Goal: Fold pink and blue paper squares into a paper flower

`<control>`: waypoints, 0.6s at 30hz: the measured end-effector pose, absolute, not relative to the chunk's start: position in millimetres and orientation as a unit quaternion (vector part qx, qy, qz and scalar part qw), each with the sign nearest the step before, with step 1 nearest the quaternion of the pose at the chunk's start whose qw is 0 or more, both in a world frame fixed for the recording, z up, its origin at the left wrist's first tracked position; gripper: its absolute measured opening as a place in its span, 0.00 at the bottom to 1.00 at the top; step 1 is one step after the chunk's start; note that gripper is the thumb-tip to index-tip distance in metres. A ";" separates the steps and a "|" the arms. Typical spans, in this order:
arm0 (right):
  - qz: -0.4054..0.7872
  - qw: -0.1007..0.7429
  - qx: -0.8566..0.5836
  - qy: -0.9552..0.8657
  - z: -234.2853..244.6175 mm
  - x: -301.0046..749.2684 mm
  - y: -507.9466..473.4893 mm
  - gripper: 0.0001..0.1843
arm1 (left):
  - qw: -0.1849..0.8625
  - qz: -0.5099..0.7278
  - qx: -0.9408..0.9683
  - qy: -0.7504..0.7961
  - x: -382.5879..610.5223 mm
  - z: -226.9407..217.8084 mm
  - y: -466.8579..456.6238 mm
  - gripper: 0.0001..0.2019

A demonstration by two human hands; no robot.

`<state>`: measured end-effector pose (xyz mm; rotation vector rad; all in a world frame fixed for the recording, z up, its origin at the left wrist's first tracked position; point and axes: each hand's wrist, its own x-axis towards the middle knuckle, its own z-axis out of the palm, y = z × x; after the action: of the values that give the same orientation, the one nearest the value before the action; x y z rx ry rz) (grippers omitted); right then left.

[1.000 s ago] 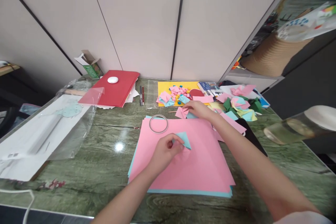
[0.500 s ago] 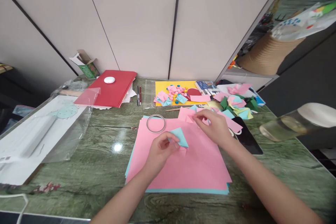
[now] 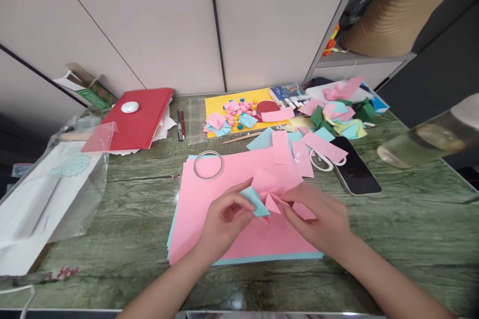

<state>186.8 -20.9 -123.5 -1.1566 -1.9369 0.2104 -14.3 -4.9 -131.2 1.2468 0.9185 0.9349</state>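
Pinching a folded blue paper piece point(image 3: 255, 201) between thumb and fingertips, your left hand point(image 3: 224, 222) holds it just above the stack of pink paper sheets point(image 3: 209, 194). Your right hand point(image 3: 322, 219) closes its fingers on a folded pink paper piece point(image 3: 274, 200), whose points touch the blue piece at its 3 o'clock side. Both hands meet over the middle of the pink stack, which lies on the green marbled surface point(image 3: 123, 209) with blue sheets showing at its lower edge.

At 11 o'clock from the blue piece, a clear tape ring point(image 3: 208, 165) rests on the far left corner of the stack. At 1 o'clock, loose pink strips point(image 3: 288, 152) lie across the stack's far edge, and a black phone point(image 3: 354, 172) lies at 2 o'clock, beside a white cord loop point(image 3: 322, 162). Farther out at 12 o'clock, a yellow sheet point(image 3: 215, 107) carries small folded pink and blue pieces, with a heap of coloured scraps point(image 3: 337, 117) to its right. At 10 o'clock, a red folder point(image 3: 145, 119) bears a small white oval object point(image 3: 129, 107), and two pens point(image 3: 180, 124) lie just beside it. A clear plastic bag point(image 3: 56, 184) with white paper inside sits at 9 o'clock.
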 end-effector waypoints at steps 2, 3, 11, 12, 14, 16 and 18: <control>0.110 0.421 -0.455 -0.777 -123.1 187.4 -22.5 0.11 | 0.633 0.391 0.533 0.403 -12.1 -132.7 -4.4 0.04; 0.120 0.418 -0.456 -0.777 -122.8 187.7 -23.2 0.11 | 0.635 0.386 0.533 0.405 -11.4 -132.9 -4.1 0.04; 0.155 0.420 -0.464 -0.764 -123.9 187.5 -21.3 0.11 | 0.627 0.372 0.540 0.420 -15.1 -130.9 -1.1 0.03; 0.141 0.426 -0.460 -0.767 -124.8 187.0 -20.9 0.12 | 0.631 0.368 0.541 0.417 -15.4 -130.7 -1.1 0.03; 0.110 0.431 -0.445 -0.777 -127.1 186.1 -20.9 0.13 | 0.639 0.361 0.540 0.412 -15.5 -130.4 -1.4 0.04; 0.080 0.425 -0.432 -0.791 -129.8 186.4 -21.8 0.14 | 0.640 0.357 0.539 0.414 -15.4 -130.5 -1.7 0.04; 0.048 0.412 -0.423 -0.806 -132.4 188.4 -23.1 0.14 | 0.636 0.353 0.541 0.421 -15.7 -131.2 -1.9 0.03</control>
<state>188.4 -23.1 -132.4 -1.0636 -2.0265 0.1203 -15.7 -1.9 -131.2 1.2359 0.9619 0.8068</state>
